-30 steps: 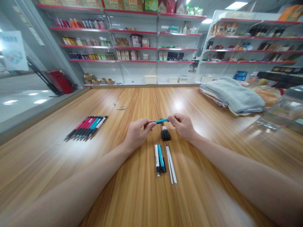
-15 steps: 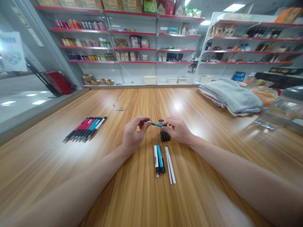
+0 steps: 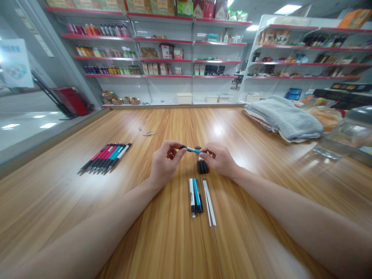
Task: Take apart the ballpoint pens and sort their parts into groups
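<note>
Both my hands hold a teal pen barrel (image 3: 192, 149) just above the wooden table (image 3: 162, 240). My left hand (image 3: 165, 164) pinches its black left end between thumb and fingers. My right hand (image 3: 220, 159) grips the right end with closed fingers. Below the hands lie small black pen parts (image 3: 202, 166). Nearer to me rest a white pen barrel (image 3: 191, 196), a teal pen barrel (image 3: 197, 195) and thin white refills (image 3: 209, 202).
A row of several red, teal and white pens (image 3: 106, 157) lies at the left. A small metal spring and ring (image 3: 149, 133) lie farther back. Folded striped cloth (image 3: 286, 118) and a clear container (image 3: 345, 133) sit at the right. Stocked store shelves stand behind.
My hands have drawn closer together along the teal barrel and dropped slightly toward the table. A black tip now shows at the barrel's left end by my left fingers.
</note>
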The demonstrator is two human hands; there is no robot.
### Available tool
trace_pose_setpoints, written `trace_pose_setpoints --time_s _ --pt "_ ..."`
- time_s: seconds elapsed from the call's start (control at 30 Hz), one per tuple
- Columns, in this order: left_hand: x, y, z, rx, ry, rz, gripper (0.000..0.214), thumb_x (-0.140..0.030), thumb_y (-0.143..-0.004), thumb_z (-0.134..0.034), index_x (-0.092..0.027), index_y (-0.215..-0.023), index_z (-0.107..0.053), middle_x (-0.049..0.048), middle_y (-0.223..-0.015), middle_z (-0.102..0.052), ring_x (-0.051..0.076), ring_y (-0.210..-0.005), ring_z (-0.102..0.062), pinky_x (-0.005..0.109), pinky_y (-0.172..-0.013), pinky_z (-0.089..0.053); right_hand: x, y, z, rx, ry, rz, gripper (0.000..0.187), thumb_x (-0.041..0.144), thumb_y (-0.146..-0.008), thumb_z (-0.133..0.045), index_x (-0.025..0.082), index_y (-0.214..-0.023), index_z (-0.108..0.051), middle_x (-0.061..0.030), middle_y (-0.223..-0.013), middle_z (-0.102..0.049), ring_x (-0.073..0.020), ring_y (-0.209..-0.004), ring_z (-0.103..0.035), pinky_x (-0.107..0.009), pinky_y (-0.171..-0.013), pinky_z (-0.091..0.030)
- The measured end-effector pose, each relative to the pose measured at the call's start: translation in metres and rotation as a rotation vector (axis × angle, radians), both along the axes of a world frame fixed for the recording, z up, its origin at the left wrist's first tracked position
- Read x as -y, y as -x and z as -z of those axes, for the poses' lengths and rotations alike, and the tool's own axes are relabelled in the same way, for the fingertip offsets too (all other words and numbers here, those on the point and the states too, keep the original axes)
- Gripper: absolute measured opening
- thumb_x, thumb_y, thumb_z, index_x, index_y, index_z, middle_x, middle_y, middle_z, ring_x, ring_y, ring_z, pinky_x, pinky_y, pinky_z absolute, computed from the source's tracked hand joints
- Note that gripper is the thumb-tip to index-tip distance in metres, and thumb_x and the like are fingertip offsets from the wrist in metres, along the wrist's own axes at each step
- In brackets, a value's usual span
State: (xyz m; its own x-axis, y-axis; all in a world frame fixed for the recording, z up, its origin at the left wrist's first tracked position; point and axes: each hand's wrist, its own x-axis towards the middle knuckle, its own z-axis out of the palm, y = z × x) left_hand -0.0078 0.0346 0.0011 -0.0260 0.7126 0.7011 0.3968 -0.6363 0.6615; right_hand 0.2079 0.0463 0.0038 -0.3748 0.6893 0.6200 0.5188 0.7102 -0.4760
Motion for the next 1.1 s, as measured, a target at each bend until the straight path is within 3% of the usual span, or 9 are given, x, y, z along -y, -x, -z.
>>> trace_pose_setpoints --time_s 0.2,0.33,0.47,0.7,0.87,1.1 --pt "-0.0075 0.0023 0.0033 -0.168 0.138 0.076 0.021 -0.040 -0.081 -0.064 -0.020 -0.089 -0.061 0.0010 -0.076 -0.066 0.011 -0.057 -0.057 0.022 -0.050 -0.043 0.0029 -0.0014 -0.0049 -0.128 -0.054 0.144 0.021 0.036 -0.092 -0.052 0.017 -0.087 -0.061 -0.0026 -0.076 -0.055 -0.0140 -0.069 -0.048 -0.026 -0.061 -0.039" --pt "-0.0093 0.0014 0.0048 -0.310 0.174 0.189 0.021 -0.037 -0.083 -0.062 -0.022 -0.098 -0.064 0.0010 -0.085 -0.069 0.010 -0.059 -0.057 0.022 -0.054 -0.045 0.0036 -0.0001 -0.0053 -0.159 -0.083 0.099 0.020 0.037 -0.091 -0.054 0.018 -0.086 -0.059 -0.0029 -0.078 -0.055 -0.0131 -0.067 -0.047 -0.026 -0.059 -0.039" --pt "-0.0065 0.0004 0.0024 -0.455 0.172 0.228 0.018 -0.034 -0.086 -0.059 -0.021 -0.094 -0.069 0.0000 -0.080 -0.069 0.009 -0.058 -0.054 0.021 -0.057 -0.043 0.0019 0.0008 -0.0029 -0.178 -0.124 0.010 0.019 0.036 -0.089 -0.059 0.018 -0.084 -0.059 -0.0024 -0.078 -0.054 -0.0122 -0.065 -0.047 -0.025 -0.056 -0.038" --pt "-0.0044 0.0010 -0.0002 -0.431 0.167 0.211 0.019 -0.033 -0.087 -0.057 -0.018 -0.090 -0.067 0.0010 -0.079 -0.066 0.009 -0.060 -0.052 0.022 -0.057 -0.041 -0.0001 -0.0004 -0.0006 -0.194 -0.099 0.017 0.015 0.033 -0.090 -0.059 0.019 -0.095 -0.062 -0.0030 -0.083 -0.056 -0.0127 -0.069 -0.049 -0.026 -0.057 -0.041" --pt "-0.0004 -0.0001 -0.0007 -0.532 0.102 0.277 0.011 -0.028 -0.085 -0.060 -0.018 -0.088 -0.064 -0.0021 -0.068 -0.057 0.009 -0.059 -0.047 0.021 -0.057 -0.039 0.0011 0.0019 -0.0005 -0.195 -0.100 -0.026 0.013 0.030 -0.089 -0.060 0.019 -0.094 -0.062 -0.0025 -0.082 -0.056 -0.0117 -0.067 -0.050 -0.026 -0.057 -0.040" --pt "-0.0021 0.0011 -0.0014 -0.493 0.013 0.249 0.012 -0.029 -0.086 -0.059 -0.018 -0.087 -0.062 0.0023 -0.082 -0.061 0.012 -0.073 -0.053 0.023 -0.062 -0.042 0.0043 0.0046 -0.0029 -0.190 -0.106 -0.060 0.012 0.030 -0.089 -0.060 0.019 -0.092 -0.062 -0.0021 -0.082 -0.055 -0.0107 -0.065 -0.048 -0.025 -0.056 -0.040"
